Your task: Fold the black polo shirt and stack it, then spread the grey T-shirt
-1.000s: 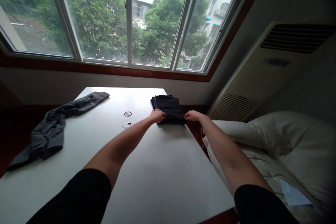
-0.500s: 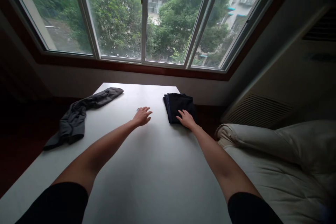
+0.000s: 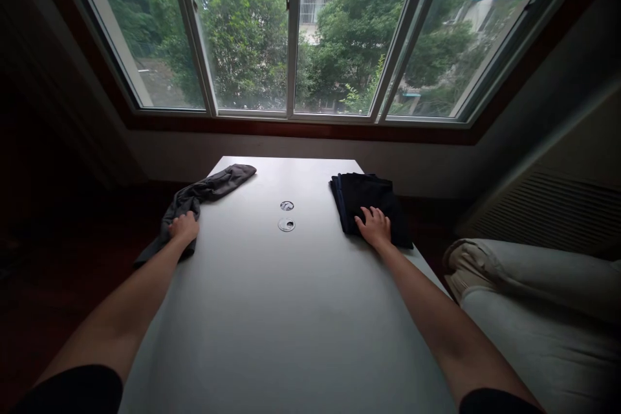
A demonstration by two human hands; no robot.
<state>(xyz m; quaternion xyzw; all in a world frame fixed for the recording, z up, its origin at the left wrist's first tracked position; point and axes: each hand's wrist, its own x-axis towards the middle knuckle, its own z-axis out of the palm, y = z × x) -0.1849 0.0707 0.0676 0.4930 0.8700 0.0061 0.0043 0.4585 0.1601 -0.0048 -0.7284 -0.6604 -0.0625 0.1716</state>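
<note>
A crumpled grey garment lies along the left edge of the white table. My left hand is on its near part, with the fingers curled into the cloth. On the right side of the table rests a folded dark navy garment stack. My right hand lies on the near part of that stack, palm down with the fingers spread.
Two round fittings are set in the middle of the tabletop. Beyond the table's far edge are a wall and a wide window. A pale padded sofa stands to the right.
My left hand has moved left from the middle of the table onto the grey garment and its fingers have closed. My right hand stays on the dark stack. The view has shifted left.
</note>
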